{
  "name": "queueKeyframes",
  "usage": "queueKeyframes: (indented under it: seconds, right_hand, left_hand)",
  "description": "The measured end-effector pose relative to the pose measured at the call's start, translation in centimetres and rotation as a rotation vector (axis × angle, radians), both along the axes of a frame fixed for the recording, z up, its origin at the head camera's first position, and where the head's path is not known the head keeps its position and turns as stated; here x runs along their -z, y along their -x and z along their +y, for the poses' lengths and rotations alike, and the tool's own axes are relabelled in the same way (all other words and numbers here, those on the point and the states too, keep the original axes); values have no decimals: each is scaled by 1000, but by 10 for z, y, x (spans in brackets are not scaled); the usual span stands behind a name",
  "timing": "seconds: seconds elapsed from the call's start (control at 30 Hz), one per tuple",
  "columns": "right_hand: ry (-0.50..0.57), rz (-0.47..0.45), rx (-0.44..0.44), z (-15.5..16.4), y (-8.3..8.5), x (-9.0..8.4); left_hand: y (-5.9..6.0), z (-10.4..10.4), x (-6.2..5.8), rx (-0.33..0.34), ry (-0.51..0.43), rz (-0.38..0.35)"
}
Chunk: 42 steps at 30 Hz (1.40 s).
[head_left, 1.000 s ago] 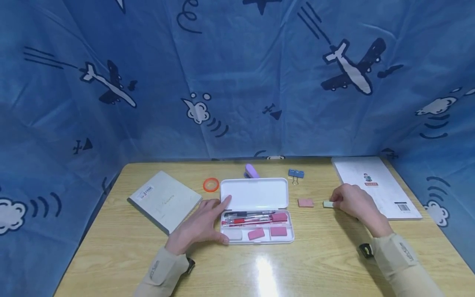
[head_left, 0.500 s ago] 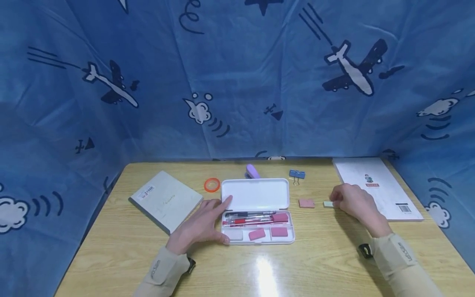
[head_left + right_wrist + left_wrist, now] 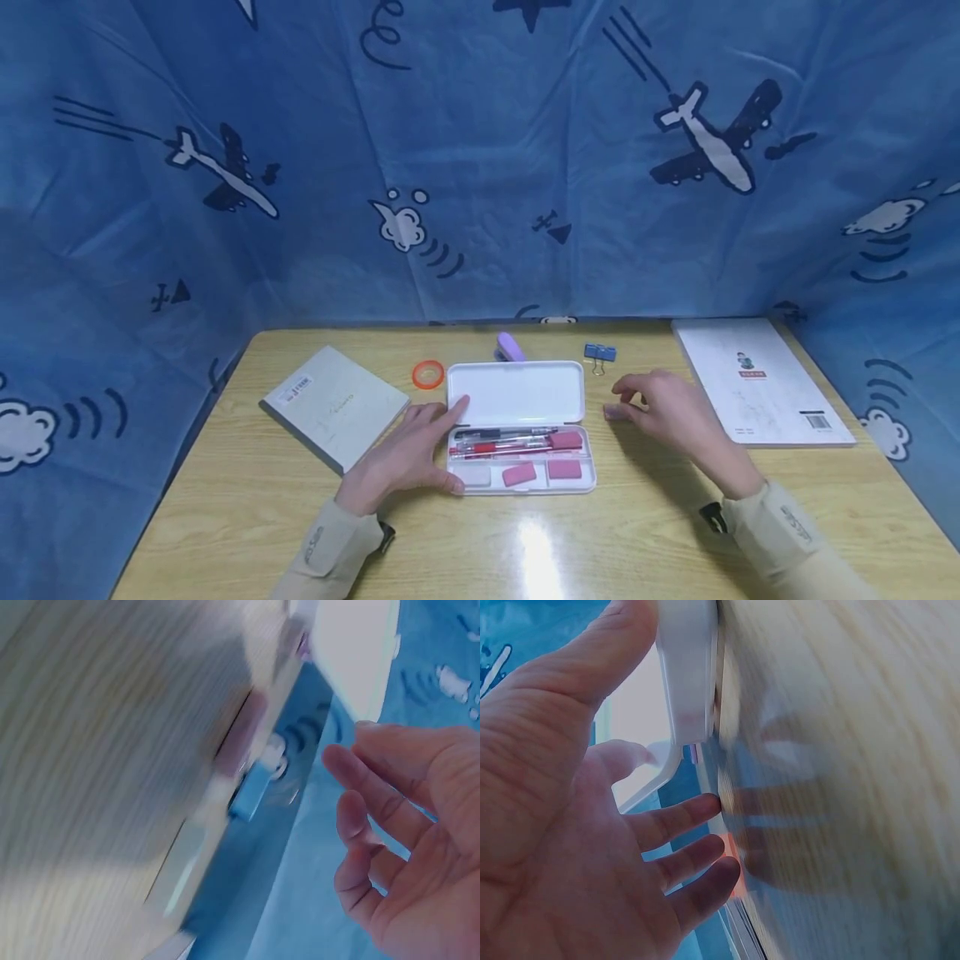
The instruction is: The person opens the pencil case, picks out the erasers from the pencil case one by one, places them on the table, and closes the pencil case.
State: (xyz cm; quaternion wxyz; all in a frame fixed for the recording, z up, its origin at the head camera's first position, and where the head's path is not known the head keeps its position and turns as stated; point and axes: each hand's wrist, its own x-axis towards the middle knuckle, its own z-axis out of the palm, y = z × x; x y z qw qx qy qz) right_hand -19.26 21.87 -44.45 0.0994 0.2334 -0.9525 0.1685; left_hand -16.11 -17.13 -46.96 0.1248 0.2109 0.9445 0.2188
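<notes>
Pink eraser [image 3: 617, 411] under right hand [image 3: 667, 408]

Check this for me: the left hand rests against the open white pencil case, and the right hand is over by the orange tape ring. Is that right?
Not quite. The right hand is not by the orange tape ring; it hovers at the pink eraser, on the other side of the pencil case. The head view shows this. The left hand does rest against the open white case.

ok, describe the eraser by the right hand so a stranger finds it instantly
Start at the open white pencil case mid-table. Just right of its lid, under the right hand's fingertips, lies a pink eraser. It is the only pink eraser outside the case.
</notes>
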Motion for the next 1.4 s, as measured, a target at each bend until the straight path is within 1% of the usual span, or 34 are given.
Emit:
queueKeyframes:
  seconds: [0.1, 0.27, 0.6, 0.7, 0.87, 1.0, 1.1, 1.2, 1.4]
  right_hand:
    - [-20, 20, -45, -16, -4, 0]
    - [-43, 16, -111, -39, -9, 0]
    - [-99, -61, -192, -67, -18, 1]
    - [-106, -69, -195, -71, -20, 2]
    - [-122, -89, -150, -77, -23, 4]
    - [-149, -126, -104, -81, -24, 5]
    - [-155, -150, -91, -83, -24, 6]
    - [-149, -158, -109, -83, -21, 7]
    - [-132, -115, -225, -81, -17, 12]
  left_hand:
    - [-1, 0, 0, -1, -1, -1]
    - [-1, -1, 0, 3, -2, 5]
    - [0, -1, 0, 10, -8, 13]
    - [1, -1, 0, 10, -13, 17]
    - [0, -1, 0, 4, -14, 11]
    - [-1, -1, -1, 3, -10, 16]
    - [-1, -1, -1, 5, -7, 22]
    - [-1, -1, -1, 10, -10, 28]
    - [-1, -1, -1, 9, -13, 24]
